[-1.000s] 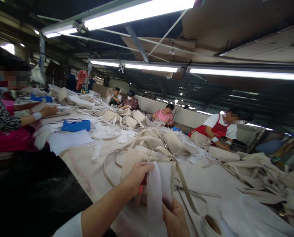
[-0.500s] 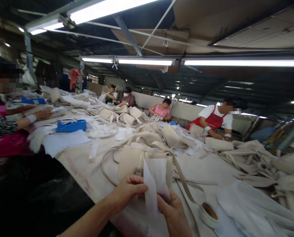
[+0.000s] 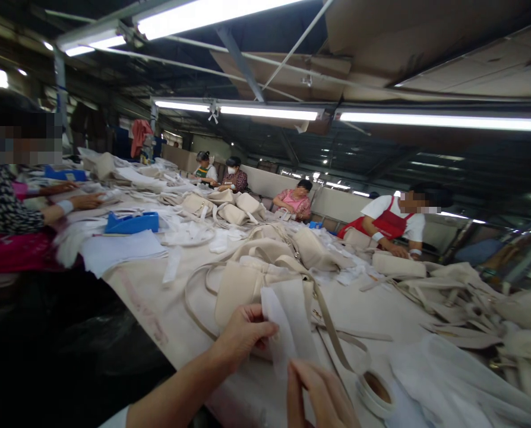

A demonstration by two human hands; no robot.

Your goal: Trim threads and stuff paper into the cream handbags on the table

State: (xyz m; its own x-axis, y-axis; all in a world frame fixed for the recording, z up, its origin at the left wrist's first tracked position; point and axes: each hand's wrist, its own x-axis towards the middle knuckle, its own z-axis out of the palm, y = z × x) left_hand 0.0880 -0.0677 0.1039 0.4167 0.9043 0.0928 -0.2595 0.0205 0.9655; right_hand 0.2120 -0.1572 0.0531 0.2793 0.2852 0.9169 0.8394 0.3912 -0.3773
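Note:
A thin white sheet of tissue paper (image 3: 278,318) is in front of a beige handbag (image 3: 236,291), which lies on the table with its strap looped out to the sides. Between thumb and fingers, my left hand (image 3: 243,336) pinches the left edge of the paper. Lower down, my right hand (image 3: 321,395) has its thumb and index fingertips brought together at the paper's bottom end. A second pale layer shows behind the sheet, against the bag's right side. A roll of tape (image 3: 376,393) is to the right of my right hand.
Blue tape dispensers (image 3: 132,223) and a stack of white sheets (image 3: 120,249) are on the left. More beige bags (image 3: 316,248) fill the middle, with straps (image 3: 457,297) heaped at right. A co-worker (image 3: 11,196) sits at left; several others work across the table (image 3: 145,297).
My right hand has moved down and right, its fingers drawing together near the paper's lower end. My left hand has shifted slightly right with the paper. The view has turned a little left.

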